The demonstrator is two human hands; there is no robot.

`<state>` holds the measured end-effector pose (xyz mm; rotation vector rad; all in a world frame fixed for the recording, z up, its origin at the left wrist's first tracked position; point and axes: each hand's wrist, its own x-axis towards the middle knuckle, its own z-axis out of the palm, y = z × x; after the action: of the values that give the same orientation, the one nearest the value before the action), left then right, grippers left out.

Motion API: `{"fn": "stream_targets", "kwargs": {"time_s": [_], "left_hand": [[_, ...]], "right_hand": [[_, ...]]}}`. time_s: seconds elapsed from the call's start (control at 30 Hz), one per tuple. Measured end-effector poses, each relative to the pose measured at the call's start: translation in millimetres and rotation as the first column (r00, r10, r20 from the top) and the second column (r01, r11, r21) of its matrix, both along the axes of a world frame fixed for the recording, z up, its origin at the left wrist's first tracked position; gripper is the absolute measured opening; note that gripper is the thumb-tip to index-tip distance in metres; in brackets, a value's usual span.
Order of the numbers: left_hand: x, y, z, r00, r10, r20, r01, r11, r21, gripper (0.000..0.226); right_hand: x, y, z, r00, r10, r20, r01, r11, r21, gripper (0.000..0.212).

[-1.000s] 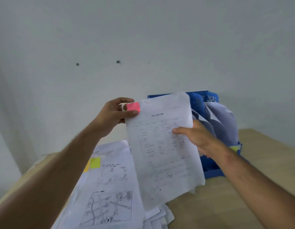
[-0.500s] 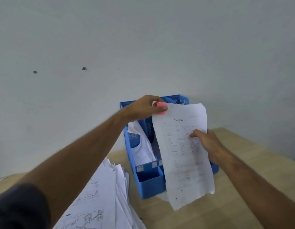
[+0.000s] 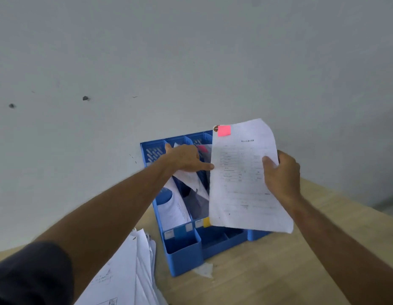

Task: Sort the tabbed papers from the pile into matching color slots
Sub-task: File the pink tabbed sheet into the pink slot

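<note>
Gripping the printed sheet [image 3: 241, 183] by its right edge, the right hand [image 3: 281, 172] has the thumb curled over the front and the fingers behind. Sheet is held up in front of the right side of the blue file organizer [image 3: 182, 254], tilted slightly, with a pink tab [image 3: 224, 130] stuck at its top left corner.

Left hand [image 3: 184, 157] reaches into the organizer with fingers extended, not gripping anything; thumb tip touches the sheet's left edge. Its fingers press against papers [image 3: 191, 177] standing in a middle slot. A second pink tab [image 3: 202, 148] shows on those papers just right of the left hand.

Organizer stands on the wooden counter [image 3: 279, 271] against the grey wall [image 3: 191, 62]. Leftmost slot holds curled white papers [image 3: 172, 210]. Colour labels on the slot fronts: blue label [image 3: 180, 233] on the left one, yellow label [image 3: 206, 222] on the next, partly behind the held sheet. Labels further right are hidden by the sheet.

Remaining pile of papers [image 3: 129, 271] lies on the counter at lower left, beside the organizer, partly under the left forearm. A paper scrap [image 3: 204, 269] lies on the counter just at the organizer's front corner. Dark sleeve [image 3: 30, 274] on the left arm.
</note>
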<state>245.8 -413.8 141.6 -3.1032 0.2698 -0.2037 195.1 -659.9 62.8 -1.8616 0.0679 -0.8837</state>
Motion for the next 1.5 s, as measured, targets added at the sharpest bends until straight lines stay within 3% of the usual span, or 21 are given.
{"fn": "stream_targets", "kwargs": {"time_s": [0.17, 0.27, 0.37, 0.5, 0.63, 0.73, 0.8, 0.9, 0.97, 1.07, 1.17, 1.23, 1.37, 1.5], "left_hand": [[1.1, -23.5, -4.7, 0.994, -0.033, 0.108, 0.015, 0.985, 0.170, 0.065], [5.3, -36.4, -9.9, 0.976, -0.140, 0.164, 0.104, 0.972, 0.212, 0.052], [9.4, -43.2, -10.5, 0.974, -0.213, 0.079, 0.191, 0.956, 0.225, 0.034], [11.6, -37.0, -5.9, 0.989, -0.142, 0.034, 0.137, 0.984, 0.113, 0.056], [15.1, -26.5, -3.0, 0.995, -0.063, 0.083, 0.069, 0.995, -0.073, 0.086], [19.1, -20.1, -0.5, 0.986, -0.058, 0.153, 0.088, 0.977, -0.197, 0.090], [20.9, -17.0, 4.1, 0.969, -0.044, 0.244, 0.104, 0.965, -0.240, 0.091], [21.9, -15.6, 10.4, 0.938, -0.053, 0.343, 0.163, 0.939, -0.301, 0.091], [21.0, -17.0, 12.4, 0.929, -0.090, 0.360, 0.203, 0.935, -0.290, 0.078], [20.2, -19.5, 10.7, 0.921, -0.122, 0.370, 0.204, 0.960, -0.192, 0.040], [20.6, -21.2, 3.7, 0.948, -0.160, 0.274, 0.199, 0.973, -0.120, 0.030], [20.9, -19.4, -0.4, 0.965, -0.186, 0.186, 0.205, 0.975, -0.090, 0.030], [18.9, -8.9, -3.8, 0.974, -0.186, 0.126, 0.205, 0.967, -0.152, 0.044], [-3.7, 10.3, -2.7, 0.956, -0.208, 0.207, 0.254, 0.941, -0.225, 0.047]], "right_hand": [[-4.6, 11.1, 11.2, 0.985, -0.063, 0.161, 0.106, 0.954, -0.280, 0.029], [-2.2, 25.7, 23.0, 0.982, -0.012, 0.186, 0.077, 0.935, -0.347, 0.051], [3.7, 36.8, 33.0, 0.981, 0.036, 0.192, 0.027, 0.948, -0.317, 0.060], [11.3, 49.5, 37.3, 0.969, 0.110, 0.221, -0.070, 0.981, -0.182, 0.050], [17.4, 61.8, 21.8, 0.974, 0.190, 0.120, -0.180, 0.979, -0.092, 0.025], [22.7, 59.6, 7.9, 0.995, 0.099, 0.032, -0.087, 0.960, -0.267, 0.009], [22.6, 56.7, 3.8, 0.997, 0.073, 0.022, -0.060, 0.924, -0.377, 0.013], [17.8, 53.4, 0.3, 0.995, 0.055, -0.085, -0.085, 0.913, -0.400, 0.023], [19.3, 52.4, -3.8, 0.986, -0.005, -0.165, -0.072, 0.885, -0.461, 0.025], [26.0, 52.7, -10.5, 0.963, -0.078, -0.260, -0.070, 0.854, -0.516, 0.034], [27.9, 51.7, -15.9, 0.923, -0.098, -0.371, -0.146, 0.805, -0.575, 0.007], [29.4, 50.6, -22.8, 0.922, -0.081, -0.380, -0.154, 0.820, -0.550, 0.017], [22.8, 54.6, -19.1, 0.985, -0.033, -0.169, -0.056, 0.867, -0.495, 0.008], [3.9, 79.3, -5.7, 0.990, 0.135, 0.050, -0.099, 0.889, -0.447, 0.024]]}}
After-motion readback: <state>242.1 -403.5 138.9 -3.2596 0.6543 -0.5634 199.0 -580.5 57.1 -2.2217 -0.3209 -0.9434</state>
